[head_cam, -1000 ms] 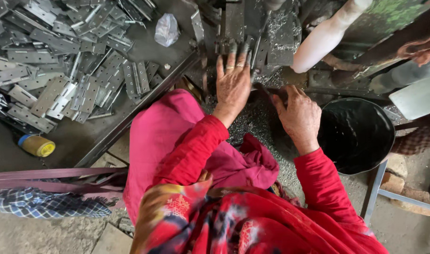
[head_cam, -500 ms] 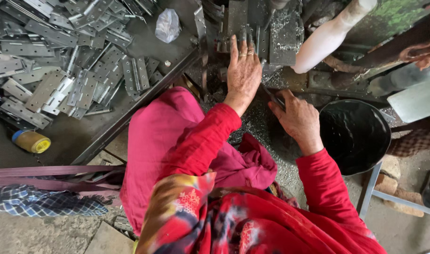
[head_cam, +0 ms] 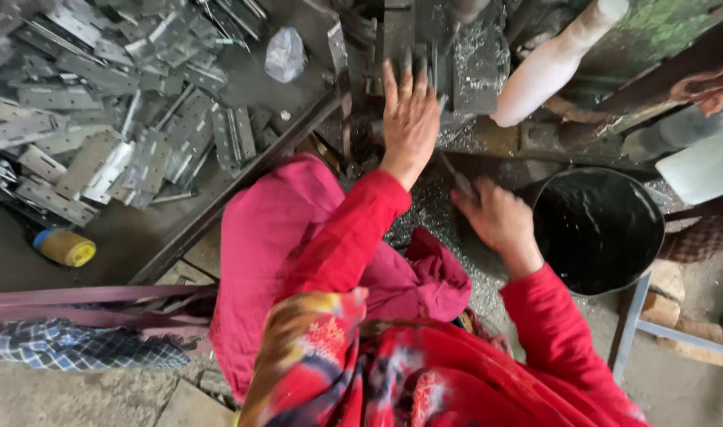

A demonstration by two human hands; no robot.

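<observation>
- The left hand lies flat, fingers spread and stretched forward, on the dark metal press at the top middle of the view; it grips nothing.
- The fingertips touch the press's upright steel blocks, which are dusted with metal filings.
- The right hand sits lower and to the right, fingers curled loosely around a thin dark metal piece that pokes out above the knuckles; how tightly it grips, I cannot tell.
- Under both hands the desk is covered with fine grey shavings.
- Both arms wear red sleeves; a pink cloth covers the lap below the left arm.
- Just right of the right hand stands a round black bucket, its inside dark and shiny.
- A white handle slants up and to the right beside the press.
- To the left, a flat tray holds a heap of grey metal hinges, with a crumpled clear plastic bag near its far edge.
- A small yellow bottle lies on its side at the lower left, well apart from the hands.
</observation>
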